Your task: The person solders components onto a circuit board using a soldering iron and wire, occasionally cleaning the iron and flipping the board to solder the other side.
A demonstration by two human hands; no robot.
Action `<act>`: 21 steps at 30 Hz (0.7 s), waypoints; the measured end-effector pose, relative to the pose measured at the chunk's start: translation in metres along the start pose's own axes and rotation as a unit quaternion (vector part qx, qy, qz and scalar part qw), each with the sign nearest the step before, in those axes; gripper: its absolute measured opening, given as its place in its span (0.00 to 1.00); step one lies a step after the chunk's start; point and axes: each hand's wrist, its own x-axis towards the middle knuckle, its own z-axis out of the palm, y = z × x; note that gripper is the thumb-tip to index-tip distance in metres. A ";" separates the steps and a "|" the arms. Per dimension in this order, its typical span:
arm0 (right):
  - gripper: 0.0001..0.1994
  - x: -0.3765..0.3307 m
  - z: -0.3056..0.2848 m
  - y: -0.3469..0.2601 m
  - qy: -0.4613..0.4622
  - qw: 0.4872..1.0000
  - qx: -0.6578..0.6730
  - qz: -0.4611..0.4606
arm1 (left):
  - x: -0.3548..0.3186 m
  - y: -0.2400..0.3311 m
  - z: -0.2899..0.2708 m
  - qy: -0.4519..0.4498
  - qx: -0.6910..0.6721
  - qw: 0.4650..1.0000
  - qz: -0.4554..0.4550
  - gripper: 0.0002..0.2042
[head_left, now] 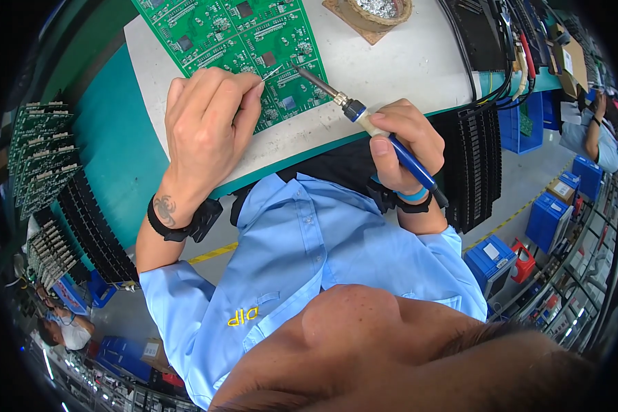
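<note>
A green circuit board panel point(221, 60) with chips and small parts lies on a white sheet on the bench. My left hand point(209, 127) rests over its near left edge, fingers bent and pinched. From those fingertips a short, thin silvery solder wire point(272, 72) sticks out toward the board; the rest of it is hidden. In my right hand point(413, 137), right of the board, is a soldering iron point(412, 163) with a blue handle, its grip between thumb and fingers. The iron's dark tip points up and left, at the board, close to the wire's end.
Beyond the board, a round bowl point(376, 19) of silvery scraps sits on a brown base. Black cables and tools point(522, 48) lie at the right. Racks of green boards point(47, 154) stand at the left, and a black slotted rack point(470, 168) at the right. Other people sit farther off.
</note>
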 end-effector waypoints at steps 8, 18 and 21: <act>0.10 0.000 0.000 0.001 -0.010 1.000 0.002 0.005 | 0.003 0.003 0.002 -0.014 0.004 1.000 0.002 0.08; 0.10 -0.002 0.003 0.003 -0.006 1.000 0.009 0.005 | 0.006 0.004 0.002 -0.017 0.016 1.000 0.007 0.08; 0.10 -0.002 0.003 0.003 -0.005 1.000 0.009 0.006 | 0.005 0.003 0.002 -0.018 0.022 1.000 0.009 0.08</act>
